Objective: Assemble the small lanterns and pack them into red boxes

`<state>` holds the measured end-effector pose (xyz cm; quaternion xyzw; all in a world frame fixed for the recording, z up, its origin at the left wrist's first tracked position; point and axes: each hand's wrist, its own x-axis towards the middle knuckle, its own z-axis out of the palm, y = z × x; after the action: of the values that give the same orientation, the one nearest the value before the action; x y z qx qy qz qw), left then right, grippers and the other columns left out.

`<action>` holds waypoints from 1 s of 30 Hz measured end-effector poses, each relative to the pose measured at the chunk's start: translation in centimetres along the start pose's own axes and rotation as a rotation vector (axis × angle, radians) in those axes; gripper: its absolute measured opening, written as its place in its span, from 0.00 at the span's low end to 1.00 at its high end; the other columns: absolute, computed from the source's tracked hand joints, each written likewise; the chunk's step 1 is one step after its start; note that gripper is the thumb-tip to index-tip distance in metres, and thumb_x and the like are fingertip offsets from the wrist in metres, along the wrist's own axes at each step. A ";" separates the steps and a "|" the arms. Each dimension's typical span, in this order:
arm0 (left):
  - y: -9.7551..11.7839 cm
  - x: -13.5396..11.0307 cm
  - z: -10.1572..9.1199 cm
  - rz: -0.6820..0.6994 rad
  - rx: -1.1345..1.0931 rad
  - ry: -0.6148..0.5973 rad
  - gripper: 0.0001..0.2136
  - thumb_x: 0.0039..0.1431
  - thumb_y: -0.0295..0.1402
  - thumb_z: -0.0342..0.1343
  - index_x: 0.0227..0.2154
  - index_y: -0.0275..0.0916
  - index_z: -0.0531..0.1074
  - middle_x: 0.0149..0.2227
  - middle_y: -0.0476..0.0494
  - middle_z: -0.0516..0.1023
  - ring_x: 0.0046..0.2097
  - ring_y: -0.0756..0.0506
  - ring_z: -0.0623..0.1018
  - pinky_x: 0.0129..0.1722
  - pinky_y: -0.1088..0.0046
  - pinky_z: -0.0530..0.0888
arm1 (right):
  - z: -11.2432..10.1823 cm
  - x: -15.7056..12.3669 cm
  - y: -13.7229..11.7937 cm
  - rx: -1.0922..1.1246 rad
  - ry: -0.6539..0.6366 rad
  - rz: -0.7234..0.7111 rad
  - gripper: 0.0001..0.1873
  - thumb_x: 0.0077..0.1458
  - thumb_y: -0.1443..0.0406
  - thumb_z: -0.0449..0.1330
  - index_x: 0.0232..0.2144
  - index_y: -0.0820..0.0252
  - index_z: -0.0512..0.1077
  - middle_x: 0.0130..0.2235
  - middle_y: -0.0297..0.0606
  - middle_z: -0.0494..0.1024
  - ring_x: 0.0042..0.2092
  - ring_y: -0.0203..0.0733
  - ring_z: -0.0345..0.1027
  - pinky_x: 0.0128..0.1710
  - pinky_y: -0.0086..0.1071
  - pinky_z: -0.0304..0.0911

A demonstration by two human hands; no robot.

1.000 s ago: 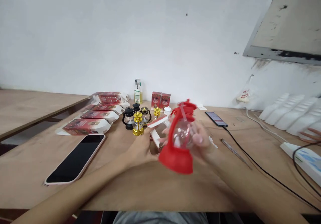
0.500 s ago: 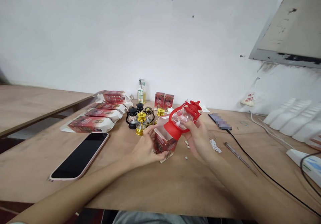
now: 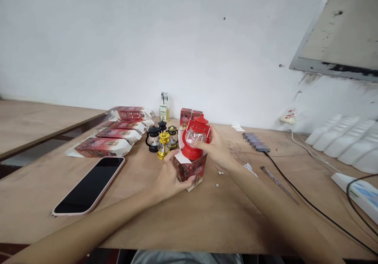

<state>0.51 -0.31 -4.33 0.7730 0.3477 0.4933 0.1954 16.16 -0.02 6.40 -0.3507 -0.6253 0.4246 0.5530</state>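
My left hand (image 3: 169,180) is wrapped round a small red printed cardboard box (image 3: 193,169) whose top flaps stand open. In my right hand (image 3: 217,149) is a red toy lantern (image 3: 196,137) with a clear globe, gripped from the right side. The lantern is nearly upright, its base at the box's open top; how far it reaches inside is hidden. Just left of the box stand a gold lantern (image 3: 164,145) and several black lanterns (image 3: 153,139). Small round metal pieces (image 3: 217,184) lie right of the box.
Flattened red boxes (image 3: 102,147) lie in a row at the left, behind a large phone (image 3: 90,185). Two upright boxes (image 3: 185,117) and a bottle (image 3: 163,108) stand by the wall. On the right are a screwdriver (image 3: 277,183), a cabled phone (image 3: 255,142) and stacked white pieces (image 3: 325,132).
My right hand has moved the red lantern left and turned it from tilted to nearly upright over the box. The left hand still holds the box in about the same place.
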 end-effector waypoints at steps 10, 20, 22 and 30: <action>-0.3 -0.2 0.4 0.109 0.053 -0.001 0.44 0.50 0.33 0.60 0.60 0.41 0.33 0.55 0.30 0.62 0.53 0.36 0.72 0.46 0.55 0.75 | -2.9 0.2 -0.7 -0.382 -0.269 -0.031 0.32 0.36 0.64 0.70 0.45 0.52 0.63 0.46 0.36 0.74 0.44 0.48 0.71 0.43 0.43 0.68; 0.0 -0.3 0.1 0.047 0.081 -0.072 0.52 0.51 0.35 0.58 0.61 0.40 0.17 0.52 0.34 0.70 0.45 0.39 0.77 0.42 0.58 0.76 | -2.2 -0.8 -1.1 -0.682 -0.238 -0.126 0.31 0.40 0.61 0.67 0.45 0.52 0.57 0.43 0.37 0.72 0.41 0.46 0.68 0.41 0.42 0.63; 0.2 -0.3 0.0 0.036 0.105 -0.082 0.52 0.51 0.36 0.58 0.61 0.39 0.16 0.53 0.34 0.70 0.47 0.39 0.76 0.43 0.59 0.75 | -2.3 -0.8 -1.1 -0.682 -0.228 -0.126 0.31 0.40 0.61 0.67 0.44 0.53 0.56 0.43 0.38 0.72 0.42 0.46 0.68 0.40 0.41 0.63; 0.4 -0.1 -0.2 -0.009 0.097 -0.093 0.50 0.51 0.39 0.58 0.63 0.39 0.23 0.52 0.34 0.71 0.48 0.38 0.76 0.46 0.57 0.74 | -2.2 -0.3 -0.9 -0.724 -0.218 -0.230 0.31 0.38 0.61 0.69 0.42 0.55 0.58 0.45 0.39 0.70 0.46 0.47 0.67 0.42 0.40 0.63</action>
<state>0.41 -0.63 -4.06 0.8019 0.3655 0.4387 0.1758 18.40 -0.35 7.13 -0.4035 -0.8248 0.1466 0.3679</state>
